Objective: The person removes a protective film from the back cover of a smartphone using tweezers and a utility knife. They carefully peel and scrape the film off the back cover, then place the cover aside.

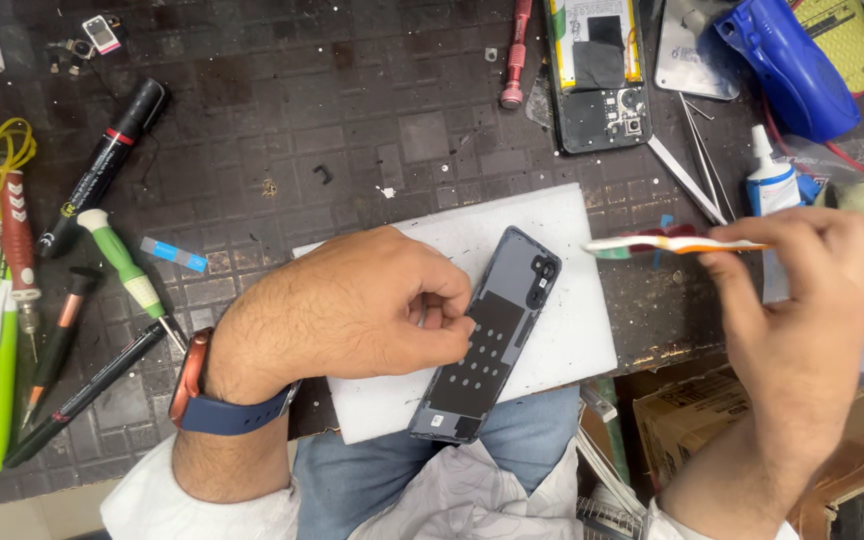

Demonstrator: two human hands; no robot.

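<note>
A grey phone back cover (492,340) lies inner side up, slanted, on a white pad (572,330) at the bench's front edge. My left hand (352,310) rests on the pad with its fingertips pinched against the cover's left edge. A blue-strapped watch is on that wrist. My right hand (802,310) hovers to the right, off the pad, holding a toothbrush (667,244) with a white, red and orange handle. Its head points left, above the pad's right corner.
An opened phone body (597,75) lies at the back. Beside it are a blue tool (787,65), tweezers (697,150) and a small white glue bottle (770,180). Screwdrivers (127,265), pens and a black marker (102,165) lie on the left. A cardboard box (692,420) sits below the bench.
</note>
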